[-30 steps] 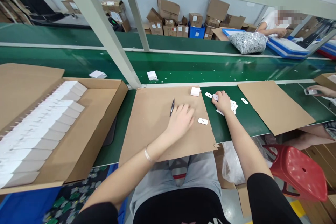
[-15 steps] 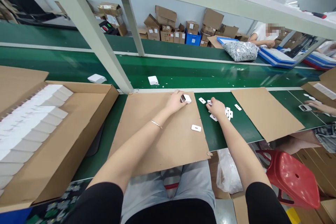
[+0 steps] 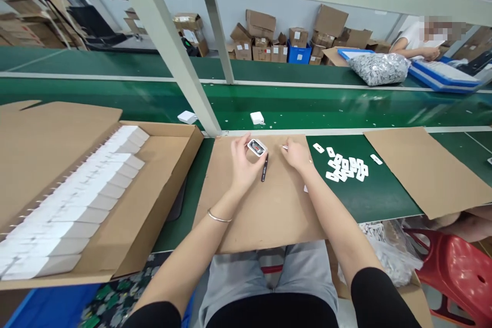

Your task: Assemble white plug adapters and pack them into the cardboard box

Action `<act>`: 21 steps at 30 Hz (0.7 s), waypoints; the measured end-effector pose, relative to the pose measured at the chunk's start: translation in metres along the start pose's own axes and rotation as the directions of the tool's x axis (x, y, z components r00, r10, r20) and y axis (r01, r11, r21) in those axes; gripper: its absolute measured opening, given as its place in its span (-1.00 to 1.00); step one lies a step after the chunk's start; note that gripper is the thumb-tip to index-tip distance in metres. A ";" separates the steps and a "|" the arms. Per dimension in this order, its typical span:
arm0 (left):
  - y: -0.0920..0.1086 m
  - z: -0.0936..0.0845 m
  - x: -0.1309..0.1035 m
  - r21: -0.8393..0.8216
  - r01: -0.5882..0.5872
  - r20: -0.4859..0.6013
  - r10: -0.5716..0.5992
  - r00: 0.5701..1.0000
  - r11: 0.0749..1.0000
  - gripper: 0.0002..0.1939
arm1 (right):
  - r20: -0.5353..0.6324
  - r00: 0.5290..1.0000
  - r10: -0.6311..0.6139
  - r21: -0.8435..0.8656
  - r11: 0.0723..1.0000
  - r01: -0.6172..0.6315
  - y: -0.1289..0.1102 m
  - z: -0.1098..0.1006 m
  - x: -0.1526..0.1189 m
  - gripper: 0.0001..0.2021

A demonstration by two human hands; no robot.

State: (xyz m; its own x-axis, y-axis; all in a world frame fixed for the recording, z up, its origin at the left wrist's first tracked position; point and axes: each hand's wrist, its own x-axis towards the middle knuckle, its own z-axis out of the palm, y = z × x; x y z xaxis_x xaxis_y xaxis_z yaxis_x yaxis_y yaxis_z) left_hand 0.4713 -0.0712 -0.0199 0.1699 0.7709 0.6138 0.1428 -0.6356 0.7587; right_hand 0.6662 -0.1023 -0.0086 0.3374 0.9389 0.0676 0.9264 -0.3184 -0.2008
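Observation:
My left hand is closed on a white charger housing, tilted so its open end and the dark parts inside face me. To its right, my right hand is closed in a pinch over the cardboard sheet; a small white end plate shows at its fingertips. A slim black tool, perhaps tweezers, lies just below the housing. Part of another white piece shows beside my right wrist. Right of the sheet, several loose white end plates are scattered on the green bench.
At left stands an open carton with rows of white housings. Two white blocks lie behind the frame post. Another cardboard sheet and a red stool are at right. A person sits across the bench.
My right hand has moved left from the loose plates to above the cardboard. The housing's open end has turned toward me. The black tool has come into sight, and the view has shifted left.

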 end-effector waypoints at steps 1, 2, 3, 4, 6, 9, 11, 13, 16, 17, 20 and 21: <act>-0.001 -0.001 -0.002 0.026 0.001 -0.015 -0.001 1.000 1.000 -0.38 | -0.010 1.000 0.002 0.004 1.000 -0.002 -0.006 0.005 0.000 -0.64; -0.002 -0.002 -0.003 0.056 -0.001 -0.028 0.003 1.000 0.998 -0.42 | -0.028 1.000 0.013 0.012 1.000 -0.013 -0.011 0.009 0.000 -0.61; -0.004 -0.003 -0.003 0.089 -0.009 -0.040 0.013 0.999 0.996 -0.45 | -0.053 0.998 0.036 0.025 0.999 -0.035 -0.014 0.012 0.000 -0.58; -0.005 -0.003 -0.003 0.118 -0.023 -0.053 0.029 0.998 0.993 -0.47 | -0.082 0.994 0.069 0.046 0.997 -0.065 -0.016 0.014 -0.001 -0.56; -0.008 -0.004 -0.002 0.151 -0.052 -0.077 0.064 0.995 0.987 -0.49 | -0.151 0.980 0.128 0.117 0.987 -0.110 -0.016 0.016 -0.002 -0.50; -0.009 -0.004 0.000 0.143 -0.072 -0.105 0.088 0.991 0.987 -0.53 | -0.244 0.961 0.131 0.324 0.945 -0.046 -0.012 0.014 -0.004 -0.42; -0.007 -0.001 -0.001 0.096 -0.071 -0.102 0.081 0.991 0.993 -0.54 | -0.251 0.960 0.127 0.490 0.872 0.012 -0.010 0.011 -0.008 -0.39; -0.006 0.002 -0.002 0.024 -0.040 -0.092 0.042 0.995 0.999 -0.54 | -0.252 0.960 0.122 0.602 0.797 0.057 -0.013 0.008 -0.014 -0.42; -0.003 0.006 -0.006 -0.086 0.033 -0.067 -0.039 0.997 0.996 -0.54 | -0.341 0.936 0.086 0.672 0.718 0.179 -0.025 0.004 -0.024 -0.57; -0.002 0.007 -0.007 -0.110 0.044 -0.057 -0.051 0.997 0.993 -0.53 | -0.362 0.929 0.075 0.688 0.694 0.213 -0.030 0.002 -0.028 -0.61; -0.001 0.008 -0.007 -0.140 0.031 -0.050 -0.038 0.998 0.990 -0.51 | -0.342 0.939 0.041 0.723 0.649 0.235 -0.041 -0.003 -0.036 -0.70; 0.000 0.007 -0.007 -0.143 0.019 -0.054 -0.027 0.998 0.989 -0.51 | -0.328 0.944 0.032 0.728 0.645 0.231 -0.044 -0.004 -0.038 -0.72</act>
State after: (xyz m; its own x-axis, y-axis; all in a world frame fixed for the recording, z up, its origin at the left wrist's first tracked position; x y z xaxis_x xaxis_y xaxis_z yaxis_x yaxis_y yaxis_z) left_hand 0.4772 -0.0769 -0.0260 0.1134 0.7890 0.6038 0.0048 -0.6082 0.7938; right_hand 0.6130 -0.1249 0.0019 0.4029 0.8335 0.3782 0.5543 0.1066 -0.8255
